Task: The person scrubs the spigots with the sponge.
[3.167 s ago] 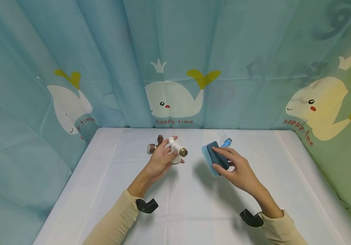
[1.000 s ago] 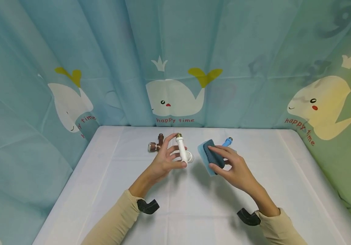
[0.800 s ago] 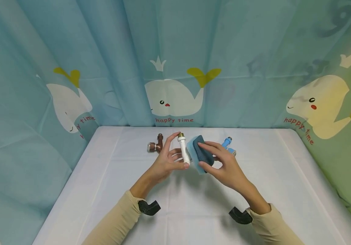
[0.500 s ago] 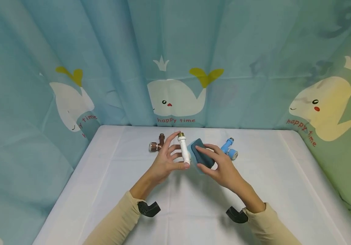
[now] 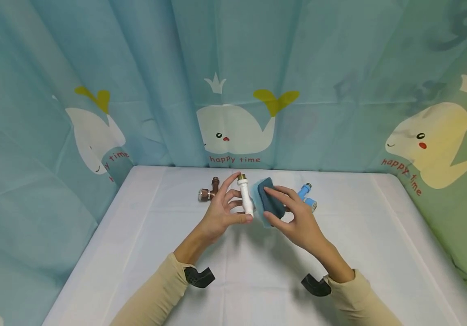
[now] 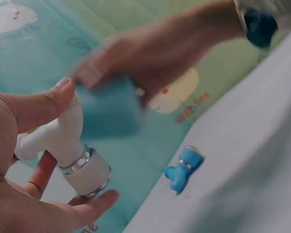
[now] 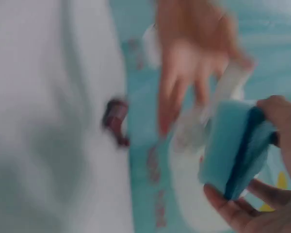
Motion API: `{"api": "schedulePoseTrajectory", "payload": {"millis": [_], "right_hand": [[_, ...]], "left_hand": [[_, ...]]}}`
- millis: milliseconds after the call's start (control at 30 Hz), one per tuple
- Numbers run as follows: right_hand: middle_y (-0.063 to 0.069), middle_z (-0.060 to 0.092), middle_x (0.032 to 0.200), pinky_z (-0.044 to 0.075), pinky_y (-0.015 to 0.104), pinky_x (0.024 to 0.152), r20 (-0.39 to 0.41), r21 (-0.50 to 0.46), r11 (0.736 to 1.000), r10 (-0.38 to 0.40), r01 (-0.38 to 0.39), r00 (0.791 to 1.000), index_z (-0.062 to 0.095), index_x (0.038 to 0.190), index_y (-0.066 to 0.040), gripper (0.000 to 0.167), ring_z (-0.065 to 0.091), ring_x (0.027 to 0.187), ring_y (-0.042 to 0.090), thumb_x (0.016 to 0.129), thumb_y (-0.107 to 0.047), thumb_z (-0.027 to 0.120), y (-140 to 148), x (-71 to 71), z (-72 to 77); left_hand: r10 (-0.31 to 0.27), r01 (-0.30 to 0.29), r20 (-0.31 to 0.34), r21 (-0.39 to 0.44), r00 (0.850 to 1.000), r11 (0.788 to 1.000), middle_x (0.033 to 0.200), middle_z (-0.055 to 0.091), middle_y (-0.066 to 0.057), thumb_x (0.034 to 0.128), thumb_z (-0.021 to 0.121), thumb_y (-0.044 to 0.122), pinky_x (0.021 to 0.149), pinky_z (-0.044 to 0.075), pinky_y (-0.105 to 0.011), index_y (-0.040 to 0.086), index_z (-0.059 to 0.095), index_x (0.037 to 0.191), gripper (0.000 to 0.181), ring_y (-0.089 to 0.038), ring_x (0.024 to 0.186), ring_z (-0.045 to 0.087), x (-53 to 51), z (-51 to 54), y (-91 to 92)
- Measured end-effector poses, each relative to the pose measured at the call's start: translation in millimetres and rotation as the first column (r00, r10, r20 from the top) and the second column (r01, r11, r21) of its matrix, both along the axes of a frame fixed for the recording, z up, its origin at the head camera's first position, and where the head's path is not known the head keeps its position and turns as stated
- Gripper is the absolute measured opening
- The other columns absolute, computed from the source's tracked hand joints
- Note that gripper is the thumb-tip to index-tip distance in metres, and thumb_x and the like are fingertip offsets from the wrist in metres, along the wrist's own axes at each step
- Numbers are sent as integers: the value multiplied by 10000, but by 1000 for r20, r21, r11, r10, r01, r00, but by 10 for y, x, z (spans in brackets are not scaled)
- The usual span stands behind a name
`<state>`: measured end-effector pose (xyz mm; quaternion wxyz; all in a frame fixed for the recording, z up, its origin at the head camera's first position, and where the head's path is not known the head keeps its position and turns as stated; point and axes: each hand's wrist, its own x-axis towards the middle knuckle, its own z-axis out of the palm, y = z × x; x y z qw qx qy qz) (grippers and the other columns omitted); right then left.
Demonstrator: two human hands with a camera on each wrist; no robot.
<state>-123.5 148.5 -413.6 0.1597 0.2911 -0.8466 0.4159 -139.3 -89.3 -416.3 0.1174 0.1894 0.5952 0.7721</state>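
Note:
My left hand (image 5: 219, 217) holds a white angle valve (image 5: 245, 199) above the table, thumb at its near end and index finger by the brass threaded end. Its ribbed white knob (image 6: 89, 174) shows in the left wrist view. My right hand (image 5: 300, 222) pinches a two-layer sponge (image 5: 273, 203) between thumb and fingers. The sponge's light blue side faces the valve and its dark side faces my right palm. Sponge and valve are close together; whether they touch I cannot tell. The sponge (image 6: 111, 109) is blurred in the left wrist view.
A brown angle valve (image 5: 210, 194) lies on the table just left of my left hand. Beyond my right hand lies a blue angle valve (image 5: 306, 194), partly hidden by its fingers. A blue curtain (image 5: 319, 90) with whale prints stands behind the white table (image 5: 168, 253).
My left hand has turned the white valve so its brass end points away. My right hand has brought the sponge leftward beside it, then shifted it slightly up and down. More of the blue valve shows.

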Motion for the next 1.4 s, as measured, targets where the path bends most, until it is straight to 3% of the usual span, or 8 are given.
{"api": "schedulePoseTrajectory", "payload": {"millis": [133,300,433,600,800,1067,1267,1400], "right_hand": [[140,545,1452,622,428,814,6,-58,996,75,-74,997,605,1446,-147,604,618,1220,330,882,-110,821,-32,26,25],[128,555,1438,618,448,798,-20,-24,1000,20,-20,1000,632,1418,-166,600,643,1179,302,859,-103,838,-15,35,-22],[124,538,1464,614,472,830,-27,-32,998,46,-46,999,626,1431,-167,608,626,1213,314,863,-124,838,5,48,-47],[190,545,1430,594,506,829,-31,69,998,-4,6,1000,635,1417,-149,567,638,1160,349,883,-140,821,82,20,-82],[171,559,1425,613,440,787,16,39,999,7,-7,1000,618,1438,-162,567,654,1152,323,904,-182,809,65,8,-56],[175,543,1444,617,462,808,-84,-31,999,29,-32,996,621,1431,-135,605,644,1175,336,864,-117,831,0,-30,43],[199,533,1436,612,469,756,-163,-4,1000,27,-28,986,657,1391,-132,580,657,1039,324,842,-100,840,-8,-28,61],[191,515,1458,599,454,776,-188,56,995,90,-81,978,669,1382,-153,561,626,1096,334,847,-120,837,16,10,75]], "left_hand": [[6,-6,-22,11,1000,1000,1162,572,-99,774,859,-57,1009,526,-442,306,272,1614,1088,-291,1123,594,-10,19,15],[24,-24,4,28,1000,999,1134,572,-93,771,876,-25,990,535,-406,307,271,1612,1088,-277,1077,613,-2,27,0],[4,-5,9,61,1000,998,1150,561,-100,766,920,82,925,559,-348,289,249,1623,1108,-279,1074,611,-1,35,2],[-10,7,29,96,1000,995,1170,563,-110,730,959,182,852,582,-321,281,234,1627,1158,-275,1060,613,12,-3,-10],[-22,21,9,49,1000,999,1202,545,-121,778,894,38,959,556,-416,329,277,1611,1077,-299,1096,604,15,-3,7],[-62,61,-20,-16,998,998,1142,543,-132,787,866,-23,1017,531,-487,324,274,1620,1080,-319,1136,618,37,26,30],[-69,68,-20,-30,997,997,1116,545,-107,784,886,12,979,560,-441,275,251,1635,1094,-291,1121,646,41,41,14],[-36,34,-36,-57,999,998,1107,543,-107,761,890,-28,990,552,-455,304,299,1619,1093,-304,1106,636,30,57,-5]]}}
